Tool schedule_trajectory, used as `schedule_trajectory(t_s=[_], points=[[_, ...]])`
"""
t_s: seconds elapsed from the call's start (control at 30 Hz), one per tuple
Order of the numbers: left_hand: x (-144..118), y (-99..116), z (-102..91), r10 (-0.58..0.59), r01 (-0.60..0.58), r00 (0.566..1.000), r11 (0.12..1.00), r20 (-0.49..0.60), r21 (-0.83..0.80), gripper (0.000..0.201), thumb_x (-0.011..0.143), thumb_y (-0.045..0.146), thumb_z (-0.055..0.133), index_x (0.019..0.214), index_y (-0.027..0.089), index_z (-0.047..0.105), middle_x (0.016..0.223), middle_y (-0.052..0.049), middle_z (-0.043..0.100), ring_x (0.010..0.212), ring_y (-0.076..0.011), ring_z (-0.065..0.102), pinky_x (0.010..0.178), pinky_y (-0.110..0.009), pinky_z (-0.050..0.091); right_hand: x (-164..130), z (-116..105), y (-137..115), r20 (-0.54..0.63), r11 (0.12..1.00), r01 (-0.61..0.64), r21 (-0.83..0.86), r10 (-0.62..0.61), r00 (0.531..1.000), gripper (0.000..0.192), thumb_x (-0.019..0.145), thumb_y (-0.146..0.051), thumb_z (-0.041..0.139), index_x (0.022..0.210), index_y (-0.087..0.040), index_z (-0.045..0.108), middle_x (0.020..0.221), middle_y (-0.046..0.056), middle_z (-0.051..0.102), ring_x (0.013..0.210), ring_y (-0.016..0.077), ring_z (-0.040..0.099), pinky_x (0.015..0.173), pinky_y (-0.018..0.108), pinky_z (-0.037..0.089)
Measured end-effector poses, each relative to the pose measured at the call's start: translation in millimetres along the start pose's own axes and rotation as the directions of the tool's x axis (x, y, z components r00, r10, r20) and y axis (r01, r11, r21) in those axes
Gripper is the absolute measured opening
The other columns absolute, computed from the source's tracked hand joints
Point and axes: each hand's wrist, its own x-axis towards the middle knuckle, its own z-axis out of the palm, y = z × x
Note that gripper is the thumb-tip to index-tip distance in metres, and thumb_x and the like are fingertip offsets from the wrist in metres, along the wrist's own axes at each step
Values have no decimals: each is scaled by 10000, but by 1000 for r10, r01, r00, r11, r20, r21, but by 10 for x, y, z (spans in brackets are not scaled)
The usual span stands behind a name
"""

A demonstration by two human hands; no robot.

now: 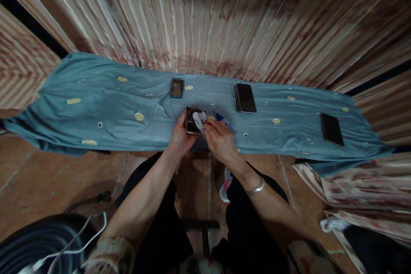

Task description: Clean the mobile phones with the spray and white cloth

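A phone [191,120] with a dark screen and a coppery edge sits at the centre of the view, held just above the near edge of a table draped in a blue-green cloth [105,111]. The left hand [180,137] grips the phone from its left side and below, fingers wrapped closed around its edge. The right hand [218,137] pinches a small white wipe [199,120] shut between its fingers and presses it against the right part of the phone's screen, so the wipe lies on the glass. A silver bracelet [256,188] circles the right wrist.

Just beside the right hand, lying on the cloth, is a small clear bottle with a blue cap [225,122], tipped on its side. Farther back and to the right, a stack of dark phones [245,98] rests flat on the cloth. Well apart, near the right end of the table, another dark phone [332,129] lies alone. A small blurred object [176,87] sits behind the held phone; what it is cannot be told.

The cloth carries scattered yellow oval patterns. Behind the table hangs a pleated, beige and red curtain [205,13]. Below, the person's legs in black clothing show over a reddish-brown floor [45,180], with dark cables at the lower left.
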Motion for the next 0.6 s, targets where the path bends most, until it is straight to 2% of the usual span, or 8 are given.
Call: schedule_trajectory(t_s=[0.13,0.3,0.43,0.6], points=[[-20,-10,40,37,-38,999,998,-19,-44,414,1077,286,419,826,152,719,751,-46,760,761,-168,734,967,-321,588,35,-45,-57,24,999,32,-20,-31,999,333,1058,-154,441,1147,-157,762,1191,155,735,1066,270,656,1020,425,569],[-22,-57,68,102,-104,993,993,-52,-51,328,1030,231,499,769,174,691,683,-9,716,846,-162,761,963,-275,582,86,-54,-148,53,999,39,28,-41,998,345,1071,-177,430,1184,-188,756,1191,129,726,1097,266,639,1033,425,558],[-48,-99,93,57,-59,996,998,-74,-20,308,990,247,553,701,181,638,701,-22,717,946,-189,771,953,-279,585,111,-32,-225,42,996,36,84,-40,998,344,1058,-175,446,1189,-212,762,1225,121,720,1123,273,636,1056,443,550],[-94,-115,111,-4,2,996,1000,-88,-27,235,954,246,561,732,189,615,773,-38,740,993,-206,768,931,-303,601,128,-52,-268,41,990,54,133,-60,997,358,1059,-192,436,1183,-174,771,1235,140,721,1106,275,639,1040,435,557]])
